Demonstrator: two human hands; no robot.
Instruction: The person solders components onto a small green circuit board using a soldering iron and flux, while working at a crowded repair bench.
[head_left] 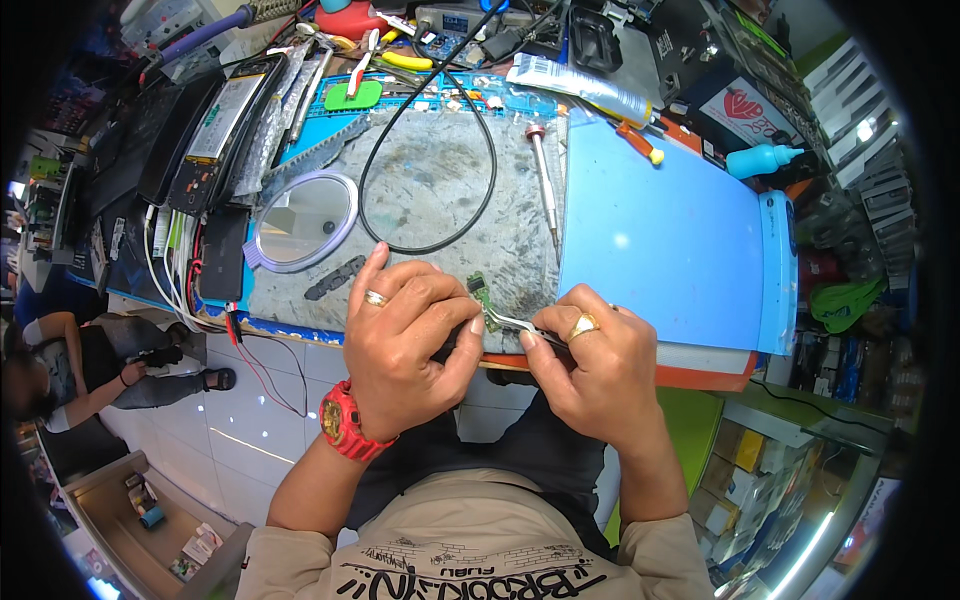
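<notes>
A small green circuit board (486, 308) with a dark block at its upper end is between my hands, over the near edge of the grey work mat (420, 180). My left hand (415, 325), with a ring and a red watch on its wrist, pinches the board's left side between thumb and fingers. In my right hand (597, 360) are metal tweezers (515, 321), their tips touching the board. Further left on the mat lie a dark narrow strip (335, 278) and a round mirror-like disc (305, 222) in a lilac frame.
A black cable (494, 175) loops across the mat. Right of it lies a screwdriver (543, 185), beside a blue sheet (660, 230). Phone parts (215, 125) are stacked at left. A white tube (580, 85) lies at the back. Another person (90, 370) sits at far left.
</notes>
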